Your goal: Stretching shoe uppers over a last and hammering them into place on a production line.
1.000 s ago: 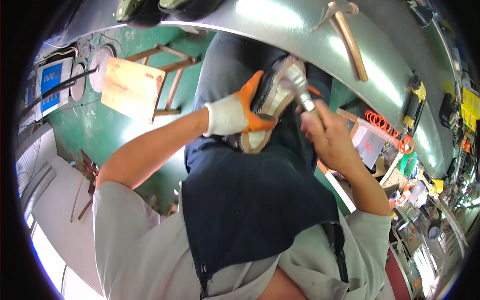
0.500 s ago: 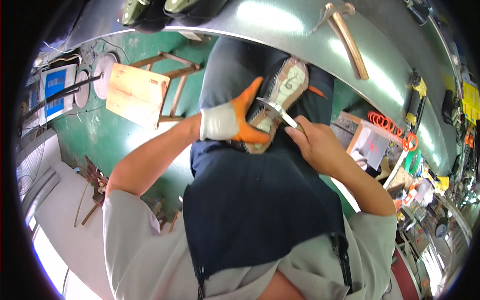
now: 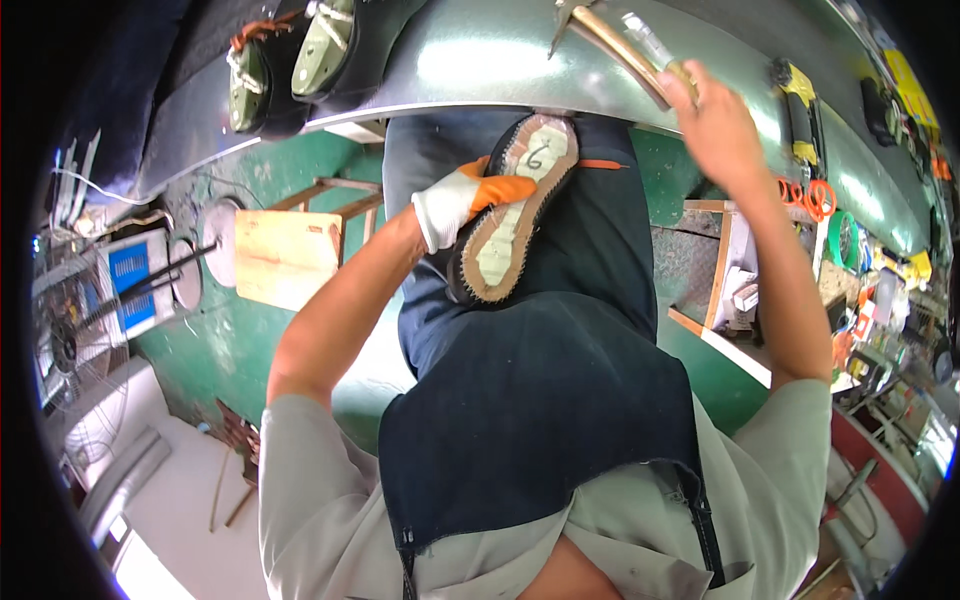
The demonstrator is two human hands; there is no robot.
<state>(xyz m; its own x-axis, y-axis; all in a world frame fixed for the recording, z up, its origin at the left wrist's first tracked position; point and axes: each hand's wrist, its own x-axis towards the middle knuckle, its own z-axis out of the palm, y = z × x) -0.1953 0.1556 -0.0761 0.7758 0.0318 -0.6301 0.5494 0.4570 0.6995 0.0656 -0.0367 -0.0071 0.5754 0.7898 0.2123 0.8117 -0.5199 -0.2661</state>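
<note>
A shoe [image 3: 515, 232] lies sole up across my lap, with a pale green insert and a toothed tan edge around its underside. My left hand [image 3: 470, 205], in a white and orange glove, grips it at the waist, thumb across the sole. Up over the metal bench, my bare right hand [image 3: 715, 130] has its fingers closed round the handle of a knife [image 3: 648, 40], whose blade points away. Beside it lies a hammer [image 3: 615, 48] with a wooden handle, its lower end close to my fingers. A thin orange tool [image 3: 603, 164] rests on my thigh.
Two dark shoes with green uppers and laces [image 3: 325, 50] stand on the bench [image 3: 480, 60] at the far left. A wooden stool [image 3: 288, 258] is on the green floor at left. To the right are a yellow-black tool [image 3: 798, 105], orange scissors handles [image 3: 820, 198] and green tape [image 3: 843, 240].
My right hand has moved from the shoe up and right to the bench with the knife. My left hand has shifted its hold, and the shoe is turned more upright on my lap.
</note>
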